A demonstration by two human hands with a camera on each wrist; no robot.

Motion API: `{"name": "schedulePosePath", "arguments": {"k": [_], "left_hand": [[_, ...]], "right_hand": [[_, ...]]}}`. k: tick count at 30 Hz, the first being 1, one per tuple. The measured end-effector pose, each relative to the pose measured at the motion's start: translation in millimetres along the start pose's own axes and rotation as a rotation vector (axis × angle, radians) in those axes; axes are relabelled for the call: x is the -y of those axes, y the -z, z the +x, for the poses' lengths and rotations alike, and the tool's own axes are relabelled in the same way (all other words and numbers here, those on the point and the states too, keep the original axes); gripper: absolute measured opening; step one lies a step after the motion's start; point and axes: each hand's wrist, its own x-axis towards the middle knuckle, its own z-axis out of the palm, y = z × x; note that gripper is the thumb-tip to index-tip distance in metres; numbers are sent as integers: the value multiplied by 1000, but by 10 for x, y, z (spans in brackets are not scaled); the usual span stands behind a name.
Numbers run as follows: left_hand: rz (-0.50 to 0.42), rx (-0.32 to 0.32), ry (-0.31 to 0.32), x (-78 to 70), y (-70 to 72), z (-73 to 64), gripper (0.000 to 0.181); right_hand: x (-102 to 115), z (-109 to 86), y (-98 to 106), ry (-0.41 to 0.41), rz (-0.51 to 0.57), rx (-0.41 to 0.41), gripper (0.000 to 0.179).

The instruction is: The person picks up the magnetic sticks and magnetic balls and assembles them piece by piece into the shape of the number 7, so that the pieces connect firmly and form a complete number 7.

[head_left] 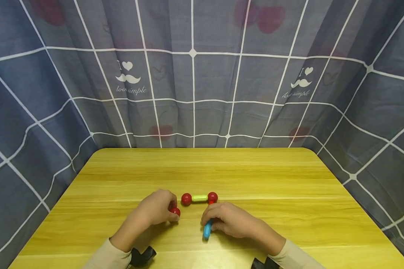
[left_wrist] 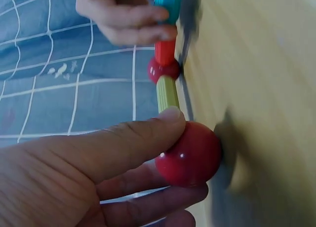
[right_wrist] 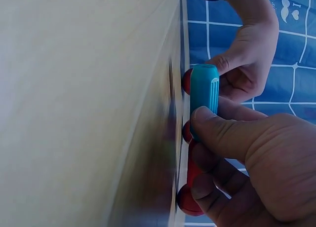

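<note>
My left hand point(head_left: 157, 207) pinches a glossy red ball point(left_wrist: 190, 155) between thumb and fingers, just over or on the tabletop. A light-blue ridged stick point(right_wrist: 203, 91) is held by my right hand point(head_left: 233, 220), thumb against fingers. Beyond it a red stick point(left_wrist: 165, 52) runs to the right-hand red ball point(head_left: 212, 197). From that ball a yellow-green stick point(head_left: 199, 198) reaches across to another red ball point(head_left: 186, 199). My fingers partly hide where the blue and red sticks meet, so whether they are joined I cannot tell.
All of this lies on a wood-grain table point(head_left: 202, 168). A grey-blue curtain point(head_left: 175, 74) with white grid lines hangs behind and along both sides. Black wrist straps point(head_left: 143, 257) sit near the table's front.
</note>
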Motion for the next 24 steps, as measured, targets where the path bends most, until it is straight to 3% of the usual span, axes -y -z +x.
{"name": "schedulePosePath", "arguments": {"k": [4,18,24], "left_hand": [[-16,25,-43,-74,-44,5,25],[-122,129,-112,-343,-199,-38,25],[-132,135,-149,-433,-268,-63,23]], "right_hand": [[-14,15,7,23,-13,-12,16],[-5,39,13,-16,-17,1,15],[-19,39,14,-18,-22,0,15]]}}
